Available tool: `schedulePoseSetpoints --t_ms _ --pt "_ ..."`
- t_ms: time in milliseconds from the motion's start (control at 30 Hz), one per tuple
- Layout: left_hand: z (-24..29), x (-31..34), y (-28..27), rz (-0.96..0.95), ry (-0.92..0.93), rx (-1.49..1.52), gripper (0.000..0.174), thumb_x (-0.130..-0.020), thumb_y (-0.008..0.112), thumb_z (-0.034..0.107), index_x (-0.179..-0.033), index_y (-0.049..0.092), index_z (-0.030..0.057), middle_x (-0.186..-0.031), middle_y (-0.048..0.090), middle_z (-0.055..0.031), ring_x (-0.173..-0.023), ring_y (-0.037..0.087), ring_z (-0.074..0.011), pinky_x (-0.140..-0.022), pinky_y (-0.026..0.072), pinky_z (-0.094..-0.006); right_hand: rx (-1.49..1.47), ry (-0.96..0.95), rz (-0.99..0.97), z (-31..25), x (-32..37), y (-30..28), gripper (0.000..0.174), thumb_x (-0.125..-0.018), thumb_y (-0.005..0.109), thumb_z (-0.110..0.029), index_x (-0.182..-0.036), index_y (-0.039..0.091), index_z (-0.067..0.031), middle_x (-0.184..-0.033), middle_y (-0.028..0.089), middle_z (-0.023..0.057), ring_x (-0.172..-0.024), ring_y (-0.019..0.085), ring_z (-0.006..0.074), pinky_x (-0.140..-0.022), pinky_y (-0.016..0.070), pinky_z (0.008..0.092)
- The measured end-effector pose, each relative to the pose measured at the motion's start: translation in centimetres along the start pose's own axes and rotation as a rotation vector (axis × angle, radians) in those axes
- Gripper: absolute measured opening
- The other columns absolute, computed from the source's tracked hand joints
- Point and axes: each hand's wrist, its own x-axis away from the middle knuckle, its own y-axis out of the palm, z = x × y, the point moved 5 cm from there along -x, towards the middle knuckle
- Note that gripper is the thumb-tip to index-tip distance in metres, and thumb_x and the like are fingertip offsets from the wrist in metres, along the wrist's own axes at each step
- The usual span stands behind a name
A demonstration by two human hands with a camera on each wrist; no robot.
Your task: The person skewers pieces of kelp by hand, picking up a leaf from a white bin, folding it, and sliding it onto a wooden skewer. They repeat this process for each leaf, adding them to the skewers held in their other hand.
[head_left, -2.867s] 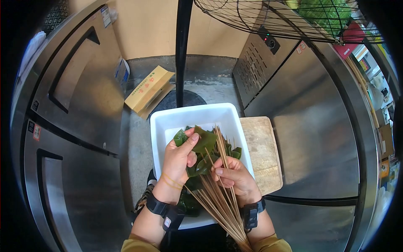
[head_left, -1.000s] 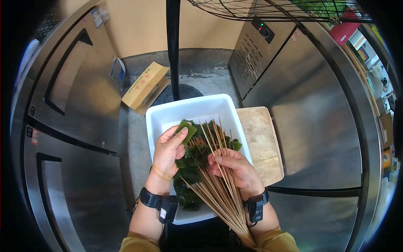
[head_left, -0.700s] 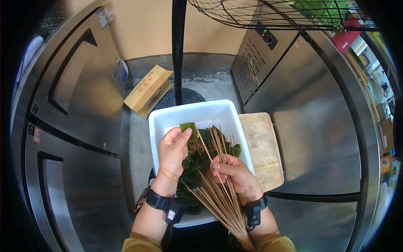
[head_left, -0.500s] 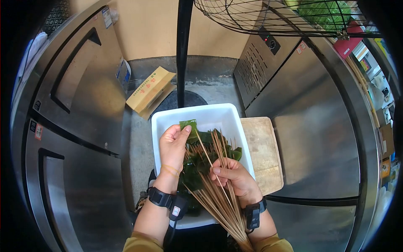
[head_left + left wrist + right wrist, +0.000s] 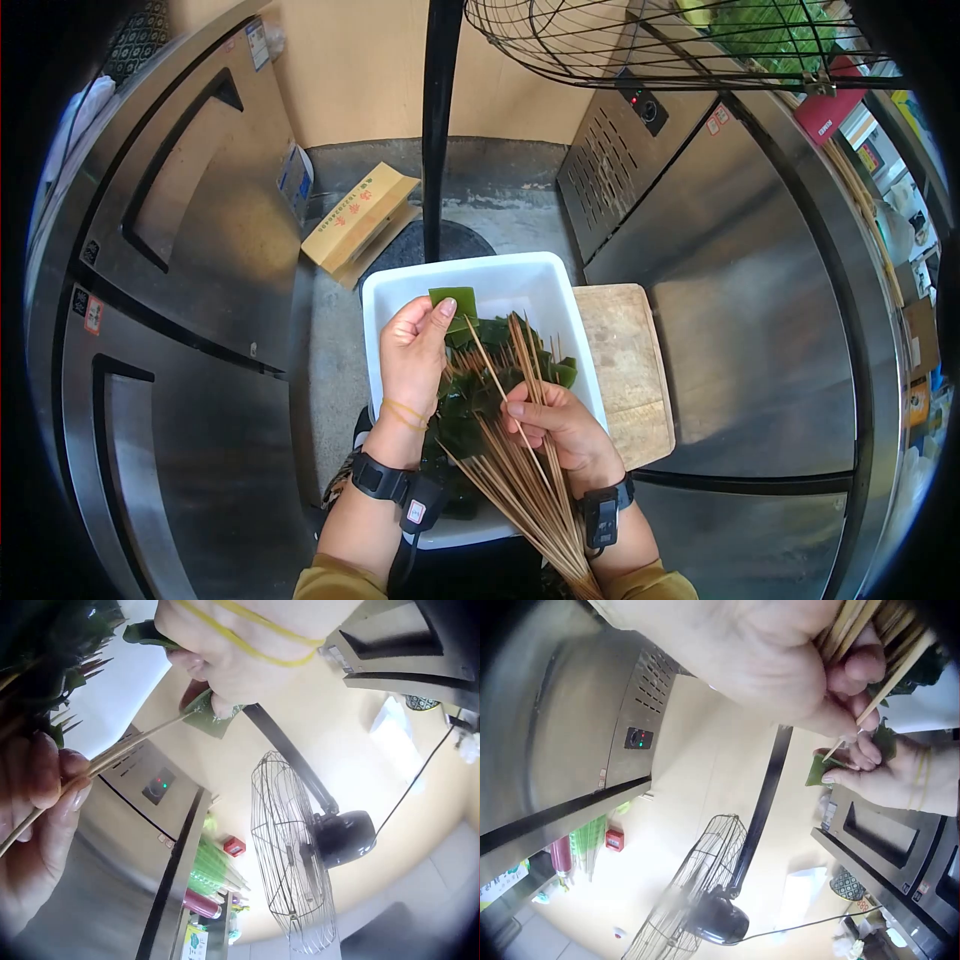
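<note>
My left hand [image 5: 410,352] pinches a flat, dark green square of kelp [image 5: 456,300] between thumb and fingers, over the white tub [image 5: 480,268]. In my right hand [image 5: 562,425] is one bamboo skewer [image 5: 490,360], pinched by thumb and fingers and slanting up left. Its tip is right at the kelp's lower edge; the left wrist view shows the skewer meeting the kelp sheet [image 5: 210,722]. More skewers [image 5: 530,505] fan out beneath the right hand, some passing through its grip. Below both hands, glossy kelp pieces [image 5: 455,430] fill part of the tub, several skewer points sticking out among them.
A wooden board [image 5: 625,375] lies right of the tub. Behind the tub are a cardboard box [image 5: 360,220] and a black fan pole [image 5: 437,130], with the wire fan cage [image 5: 680,45] overhead. Steel cabinets [image 5: 740,290] flank both sides.
Earlier the left hand held a larger, folded bunch of kelp; now it shows one flat square. Over the last second the square has risen slightly and the skewer tip has come to it.
</note>
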Motion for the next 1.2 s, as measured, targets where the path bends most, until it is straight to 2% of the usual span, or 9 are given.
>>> schedulePoseSetpoints --t_ms 167,367,567,667,700,800,900,1100,1200 --pt "0.3 0.1 0.2 0.0 -0.036 -0.006 0.016 -0.091 0.061 0.021 -0.088 0.063 0.0048 -0.059 0.044 0.0106 -0.044 0.028 0.002 -0.039 0.0191 -0.0183 0.008 0.002 0.007 0.0 0.1 0.0 0.004 -0.086 0.061 -0.007 -0.088 0.06 -0.004 -0.071 0.061 0.0045 -0.05 0.041 0.0034 -0.046 0.0318 0.0162" --pt "0.1 0.5 0.1 -0.104 -0.154 -0.018 0.02 -0.091 0.059 0.021 -0.095 0.066 0.0027 -0.057 0.046 0.0106 -0.042 0.023 0.0025 -0.038 0.0154 -0.0179 -0.029 -0.021 -0.002 0.1 0.0 -0.3 0.004 -0.086 0.061 -0.006 -0.089 0.06 -0.0046 -0.071 0.061 0.0045 -0.05 0.041 0.0031 -0.046 0.0311 0.016" --pt "-0.7 0.3 -0.5 -0.152 -0.211 -0.067 0.02 -0.091 0.06 0.02 -0.095 0.066 0.0011 -0.079 0.064 -0.0005 -0.057 0.046 -0.0003 -0.047 0.0333 -0.016 -0.001 -0.022 0.033 0.0 0.3 -0.3 0.005 -0.086 0.062 -0.006 -0.089 0.06 -0.0048 -0.07 0.062 0.0049 -0.049 0.042 0.0032 -0.044 0.0298 0.0152" --pt "-0.7 0.9 0.2 -0.129 -0.192 -0.052 0.013 -0.089 0.064 0.019 -0.084 0.065 0.0069 -0.059 0.048 0.0095 -0.044 0.031 0.0012 -0.039 0.021 -0.0178 0.016 -0.044 0.041 0.0 0.1 -0.4 0.005 -0.086 0.063 -0.006 -0.09 0.06 -0.0047 -0.07 0.062 0.0054 -0.048 0.042 0.003 -0.044 0.0297 0.0149" --pt "-0.6 0.8 -0.3 -0.172 -0.222 -0.119 0.02 -0.092 0.058 0.019 -0.092 0.065 0.0002 -0.083 0.066 -0.0036 -0.067 0.055 -0.0034 -0.055 0.0405 -0.017 0.016 -0.035 0.042 0.1 0.2 -0.3 0.005 -0.086 0.063 -0.006 -0.09 0.06 -0.0045 -0.07 0.062 0.0053 -0.048 0.042 0.0031 -0.044 0.0298 0.0149" --pt "-2.1 -0.1 -0.7 -0.144 -0.071 -0.071 0.017 -0.093 0.056 0.018 -0.097 0.061 0.0022 -0.084 0.066 -0.0047 -0.067 0.056 -0.0032 -0.052 0.0385 -0.0163 0.014 -0.018 0.036 0.1 0.1 -0.1 0.006 -0.085 0.063 -0.005 -0.09 0.06 -0.0041 -0.07 0.062 0.005 -0.048 0.042 0.0032 -0.044 0.0301 0.015" --pt "-0.5 0.6 0.3 -0.032 -0.036 -0.058 0.009 -0.091 0.06 0.012 -0.098 0.059 0.0066 -0.068 0.057 0.0041 -0.056 0.04 0.0007 -0.049 0.0299 -0.0166 0.029 -0.009 0.028 0.1 0.1 -0.1 0.007 -0.084 0.064 -0.005 -0.089 0.06 -0.0038 -0.07 0.062 0.0044 -0.048 0.043 0.0034 -0.044 0.0305 0.015" --pt "0.6 0.7 0.4 -0.013 0.149 -0.198 0.01 -0.091 0.056 0.006 -0.101 0.058 0.0072 -0.071 0.06 0.0016 -0.06 0.044 -0.0006 -0.053 0.0328 -0.0171 0.073 0.001 0.024 0.0 0.1 0.0 0.008 -0.083 0.066 -0.006 -0.088 0.06 -0.0037 -0.068 0.061 0.0037 -0.049 0.045 0.0036 -0.044 0.0315 0.0155" --pt "0.7 0.4 0.4 -0.076 0.172 -0.296 0.007 -0.091 0.057 0.007 -0.097 0.058 0.004 -0.071 0.061 0.0015 -0.061 0.047 -0.0009 -0.054 0.0345 -0.0163 0.087 0.002 0.013 -0.1 0.1 0.2 0.007 -0.084 0.065 -0.005 -0.088 0.06 -0.0038 -0.068 0.061 0.0029 -0.049 0.044 0.0035 -0.045 0.0315 0.016"
